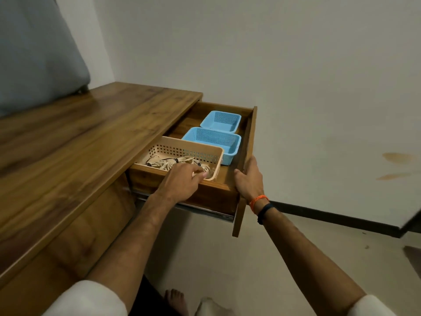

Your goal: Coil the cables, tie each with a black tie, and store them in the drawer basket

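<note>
Clearly the storing step is in hand: the cables (180, 163), pale coils each cinched by a black tie (176, 160), already lie in the beige basket (182, 148) at the near end of the open drawer (247, 142). How many coils there are is hard to count, as they overlap. The left hand (182, 179) reaches over the drawer's near side into the basket, palm down, its fingers (199, 175) curled at the basket's near corner and touching the last coil; whether they pinch it or only nudge it into place cannot be told, since the hand covers the contact. The right hand (249, 179) grips the drawer front from outside, thumb inside the drawer and fingers wrapped round the top edge of the panel. Both forearms stretch forward from white sleeves, the right wrist bearing an orange band (258, 201) and a dark one. Two blue baskets (214, 139) sit farther back in the drawer, just beside the beige one. Judging by this, the task is nearly finished; the next move calls for lifting the left hand clear of the basket so nothing snags, after which the right hand is well placed to push the drawer under the wooden surface (91, 128).
</note>
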